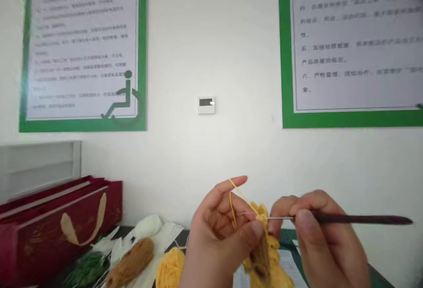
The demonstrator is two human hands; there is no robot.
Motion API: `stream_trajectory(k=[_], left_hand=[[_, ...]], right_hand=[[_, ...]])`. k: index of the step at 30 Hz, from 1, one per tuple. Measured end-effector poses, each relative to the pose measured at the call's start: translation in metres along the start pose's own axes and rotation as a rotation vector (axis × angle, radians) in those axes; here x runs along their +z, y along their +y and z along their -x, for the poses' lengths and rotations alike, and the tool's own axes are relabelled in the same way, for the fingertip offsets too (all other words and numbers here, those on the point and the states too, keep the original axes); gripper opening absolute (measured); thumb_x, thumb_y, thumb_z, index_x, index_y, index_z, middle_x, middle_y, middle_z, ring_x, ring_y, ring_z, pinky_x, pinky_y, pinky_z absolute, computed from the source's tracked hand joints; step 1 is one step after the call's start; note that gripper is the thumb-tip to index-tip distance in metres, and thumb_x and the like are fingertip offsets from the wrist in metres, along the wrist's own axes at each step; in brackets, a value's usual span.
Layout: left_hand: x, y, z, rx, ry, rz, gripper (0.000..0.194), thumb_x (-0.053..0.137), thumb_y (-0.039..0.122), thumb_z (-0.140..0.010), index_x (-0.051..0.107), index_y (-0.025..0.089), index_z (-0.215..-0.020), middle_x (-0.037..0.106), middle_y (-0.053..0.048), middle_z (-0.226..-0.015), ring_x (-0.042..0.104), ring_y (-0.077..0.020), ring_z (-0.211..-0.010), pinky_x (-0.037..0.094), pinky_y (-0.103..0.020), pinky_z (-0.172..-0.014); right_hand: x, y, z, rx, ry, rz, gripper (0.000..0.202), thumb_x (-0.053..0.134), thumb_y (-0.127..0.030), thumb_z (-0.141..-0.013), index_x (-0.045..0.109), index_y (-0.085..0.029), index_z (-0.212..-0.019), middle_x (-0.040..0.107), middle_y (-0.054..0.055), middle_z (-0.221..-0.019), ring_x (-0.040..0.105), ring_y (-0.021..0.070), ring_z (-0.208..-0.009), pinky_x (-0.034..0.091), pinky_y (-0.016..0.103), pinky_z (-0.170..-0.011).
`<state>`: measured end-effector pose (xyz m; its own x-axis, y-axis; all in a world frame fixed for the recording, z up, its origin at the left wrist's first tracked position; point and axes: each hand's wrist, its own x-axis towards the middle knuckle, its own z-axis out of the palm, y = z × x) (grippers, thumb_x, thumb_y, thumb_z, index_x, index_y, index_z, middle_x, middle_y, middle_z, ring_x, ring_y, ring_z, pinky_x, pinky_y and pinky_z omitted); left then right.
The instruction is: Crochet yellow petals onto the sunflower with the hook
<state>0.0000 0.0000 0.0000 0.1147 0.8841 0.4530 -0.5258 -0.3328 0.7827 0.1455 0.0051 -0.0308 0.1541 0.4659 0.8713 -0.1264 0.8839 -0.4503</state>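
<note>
My left hand (224,235) pinches a yellow crocheted piece (272,252) between thumb and fingers, its index finger raised with a strand of yellow yarn (243,196) looped over it. The piece hangs down below the fingers and shows a brownish patch along its middle. In my right hand (327,235) is a crochet hook (363,219) with a dark handle, gripped like a pencil. Its thin metal shaft points left and passes through the top edge of the piece, close to my left thumb. The hook's very tip is hard to make out.
On the dark table at lower left lie a yellow yarn ball (170,268), a brown skein (132,264), a white skein (147,226) and dark green yarn (86,270). Dark red gift bags (59,226) stand behind them. Green-framed posters (142,50) and a small white panel (206,109) hang on the wall.
</note>
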Motion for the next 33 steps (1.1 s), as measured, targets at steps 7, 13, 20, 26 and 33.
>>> stream_trajectory(k=[7,13,20,26,33], left_hand=[[-0.002,-0.006,-0.002,0.003,0.004,0.046,0.056,0.091,0.014,-0.064,0.072,0.019,-0.117,0.066,0.002,-0.072,0.061,-0.0121,-0.063,0.049,-0.025,-0.062],[-0.002,-0.009,-0.003,0.025,0.028,0.057,0.055,0.091,0.015,-0.064,0.072,0.019,-0.116,0.066,0.002,-0.072,0.063,-0.0125,-0.062,0.05,-0.025,-0.06],[0.001,-0.008,-0.002,0.023,0.05,0.058,0.054,0.091,0.016,-0.064,0.073,0.02,-0.115,0.064,0.002,-0.071,0.065,-0.0142,-0.063,0.052,-0.026,-0.062],[0.004,-0.008,0.0,0.065,0.069,0.067,0.051,0.092,0.016,-0.064,0.075,0.02,-0.111,0.065,0.002,-0.071,0.061,-0.01,-0.06,0.05,-0.021,-0.06],[0.005,-0.008,0.0,0.051,0.054,0.08,0.053,0.094,0.017,-0.061,0.075,0.019,-0.111,0.066,0.002,-0.069,0.061,-0.0096,-0.061,0.05,-0.02,-0.061]], right_hand=[[0.007,0.008,0.002,0.004,0.057,-0.035,0.015,0.048,-0.029,-0.103,0.059,-0.026,-0.093,0.069,0.001,-0.075,0.065,0.0125,-0.07,0.054,0.022,-0.067],[0.018,0.005,0.003,0.013,0.188,-0.048,0.014,0.054,-0.032,-0.101,0.059,-0.026,-0.089,0.069,0.001,-0.075,0.065,0.0125,-0.069,0.053,0.023,-0.068],[0.031,0.001,0.005,-0.004,0.274,-0.045,0.014,0.057,-0.033,-0.099,0.057,-0.025,-0.088,0.068,0.0,-0.073,0.062,0.0124,-0.067,0.051,0.024,-0.067],[0.029,0.005,0.006,-0.012,0.286,-0.036,0.012,0.058,-0.033,-0.099,0.058,-0.026,-0.089,0.068,0.001,-0.077,0.064,0.0141,-0.072,0.051,0.027,-0.071],[0.017,0.018,0.004,0.082,0.18,-0.167,0.017,0.058,-0.036,-0.099,0.061,-0.025,-0.086,0.063,0.001,-0.074,0.057,0.0125,-0.069,0.048,0.022,-0.064]])
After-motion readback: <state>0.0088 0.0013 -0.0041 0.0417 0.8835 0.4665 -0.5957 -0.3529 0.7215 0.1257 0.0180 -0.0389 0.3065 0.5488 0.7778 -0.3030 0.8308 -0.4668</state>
